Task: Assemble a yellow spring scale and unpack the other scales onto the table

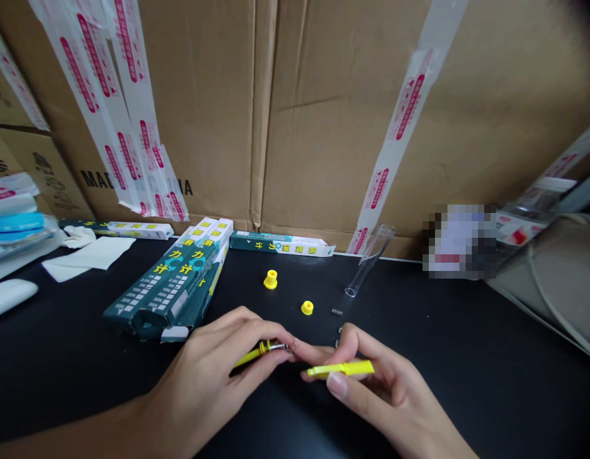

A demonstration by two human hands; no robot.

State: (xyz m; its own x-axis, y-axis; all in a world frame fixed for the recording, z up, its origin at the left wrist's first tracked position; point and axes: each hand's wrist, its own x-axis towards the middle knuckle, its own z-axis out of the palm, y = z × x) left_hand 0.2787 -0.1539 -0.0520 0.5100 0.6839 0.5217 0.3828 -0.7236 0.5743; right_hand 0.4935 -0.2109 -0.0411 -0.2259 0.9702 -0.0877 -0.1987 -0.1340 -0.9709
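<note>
My left hand (213, 363) is closed around a thin yellow plastic rod (247, 358) with a metal hook (279, 347) at its end. The thumb and fingertips pinch near the hook, and my right index fingertip touches there. In my right hand (385, 389), the thumb and fingers grip a flat bright yellow plastic strip (357, 368), held roughly level. Beyond the hands lie a flanged yellow cap (271, 279), a smaller yellow ring-shaped cap (307, 308) and a small metal spring (337, 312). Small bits beside my right index finger are mostly hidden. A clear tube (370, 261) lies farther back.
Dark green and white printed cartons (173, 280) lie on the black table (467, 357) at left. Another carton (283, 245) rests against the large cardboard box (314, 127) behind. White tissue (92, 255) is at far left. A bottle (529, 213) and a grey bag (553, 274) stand right.
</note>
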